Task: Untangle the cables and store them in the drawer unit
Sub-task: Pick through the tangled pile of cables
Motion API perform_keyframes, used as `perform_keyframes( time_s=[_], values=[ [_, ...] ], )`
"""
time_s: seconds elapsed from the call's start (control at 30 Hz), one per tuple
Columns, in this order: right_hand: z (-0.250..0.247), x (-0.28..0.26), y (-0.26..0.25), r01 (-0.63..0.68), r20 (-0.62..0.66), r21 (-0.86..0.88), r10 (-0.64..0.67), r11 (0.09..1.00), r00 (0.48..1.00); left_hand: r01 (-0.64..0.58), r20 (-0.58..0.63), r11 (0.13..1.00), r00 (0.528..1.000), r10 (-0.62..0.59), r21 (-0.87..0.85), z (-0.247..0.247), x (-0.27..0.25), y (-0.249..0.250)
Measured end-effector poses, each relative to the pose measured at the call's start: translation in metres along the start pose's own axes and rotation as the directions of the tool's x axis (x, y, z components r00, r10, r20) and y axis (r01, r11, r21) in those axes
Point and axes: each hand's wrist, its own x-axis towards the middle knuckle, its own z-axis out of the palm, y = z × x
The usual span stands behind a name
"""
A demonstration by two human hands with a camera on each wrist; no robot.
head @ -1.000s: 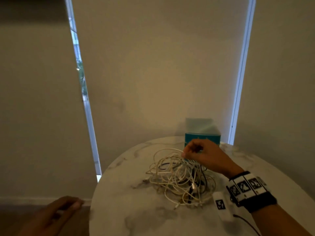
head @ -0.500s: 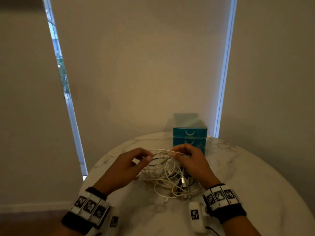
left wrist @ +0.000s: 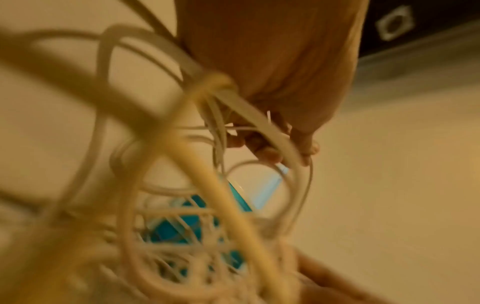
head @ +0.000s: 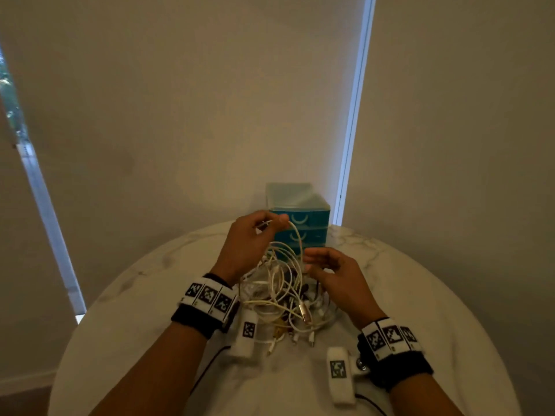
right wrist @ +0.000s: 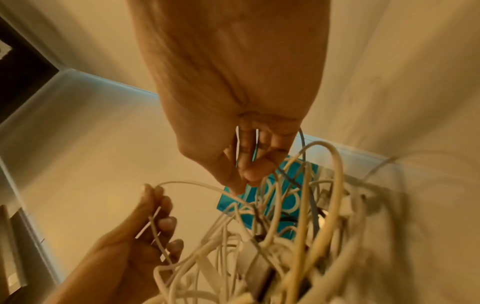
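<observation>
Raised since half a second ago: the left hand (head: 246,244), then level with the right on top of the tangle, now up in front of the top drawer of the drawer unit (head: 312,219). Pinched between its thumb and fingertips, one end of a white cable (head: 295,238), drawn up in an arch out of the heap and running back down into it. Lowered a little meanwhile: the right hand (head: 336,274), now in front of the unit's bottom edge, thumb and fingers loosely curved, their tips against the strands. Cannot tell whether anything is actually gripped there. Tangle of cables (head: 279,298) lying as before, on the table (head: 420,295) just in front of the drawer unit and between the two wrists.

Counted: one teal drawer unit, shut, with two crescent handles in plain sight and the lower front hidden behind cable loops. One tangle, mostly white strands with a few dark ones and a metal-tipped plug. Separate cables too knotted to number. One strand lifted clear. Two hands, two wristbands (head: 207,298), three black-and-white marker squares showing on each.
</observation>
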Motion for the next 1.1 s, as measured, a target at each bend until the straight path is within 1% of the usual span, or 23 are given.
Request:
perform_keyframes(
  time_s=[0.07,0.1,0.2,0.27,0.33,0.4,0.43,0.53,0.6,0.7,0.77,0.83,0.87,1.0,1.03,1.1],
  values=[
    [-0.003,0.0,0.001,0.011,-0.017,0.0,-0.011,1.0,1.0,0.028,-0.065,0.98,0.997,-0.042,-0.196,0.007,-0.005,0.011],
    [-0.004,0.001,0.002,0.019,-0.023,-0.011,-0.019,1.0,1.0,0.03,-0.076,0.97,0.996,-0.05,-0.242,0.009,-0.01,0.013],
    [-0.002,0.002,0.002,0.03,0.006,-0.096,-0.029,0.995,1.0,0.079,-0.025,0.955,0.996,-0.09,-0.285,0.013,-0.021,0.01],
    [0.0,0.003,-0.002,0.049,0.0,-0.162,-0.05,0.986,0.999,0.096,-0.009,0.957,0.995,-0.103,-0.273,0.01,-0.025,0.004],
    [0.0,0.009,-0.012,0.07,-0.068,-0.219,-0.087,0.973,0.994,0.11,0.008,0.961,0.994,-0.111,-0.252,0.004,-0.023,-0.001],
    [-0.004,0.018,-0.031,0.105,-0.129,-0.288,-0.147,0.952,0.981,0.162,0.036,0.959,0.987,-0.158,-0.231,-0.004,-0.02,-0.007],
    [-0.005,0.023,-0.043,0.133,-0.138,-0.328,-0.187,0.935,0.973,0.182,0.045,0.962,0.983,-0.176,-0.204,-0.008,-0.019,-0.009],
    [-0.008,0.043,-0.086,0.197,-0.102,-0.408,-0.259,0.892,0.96,0.16,0.046,0.984,0.987,-0.157,-0.081,-0.017,-0.019,-0.016],
    [-0.01,0.057,-0.116,0.23,-0.064,-0.442,-0.286,0.867,0.956,0.14,0.034,0.987,0.99,-0.138,-0.083,-0.019,-0.02,-0.018],
    [-0.005,0.069,-0.143,0.267,-0.059,-0.439,-0.324,0.858,0.944,0.13,0.016,0.983,0.992,-0.129,-0.132,-0.018,-0.019,-0.017],
    [0.004,0.067,-0.146,0.26,-0.017,-0.404,-0.292,0.877,0.956,0.13,0.014,0.976,0.991,-0.13,-0.175,-0.016,-0.02,-0.015],
    [0.012,0.062,-0.136,0.231,0.064,-0.381,-0.224,0.895,0.973,0.117,0.0,0.971,0.993,-0.12,-0.209,-0.014,-0.021,-0.013],
    [0.014,0.059,-0.129,0.213,0.078,-0.359,-0.198,0.909,0.977,0.11,-0.023,0.968,0.993,-0.118,-0.224,-0.014,-0.023,-0.01],
    [0.013,0.046,-0.099,0.1,0.027,-0.145,-0.097,0.984,0.995,0.077,-0.143,0.958,0.982,-0.12,-0.276,-0.019,-0.022,-0.005],
    [0.012,0.041,-0.091,0.071,0.042,-0.114,-0.066,0.991,0.997,0.074,-0.171,0.948,0.976,-0.132,-0.31,-0.02,-0.02,-0.006],
    [0.011,0.031,-0.069,0.032,0.086,-0.119,-0.022,0.992,0.996,0.117,-0.2,0.899,0.955,-0.219,-0.422,-0.026,-0.014,-0.005]
  ],
)
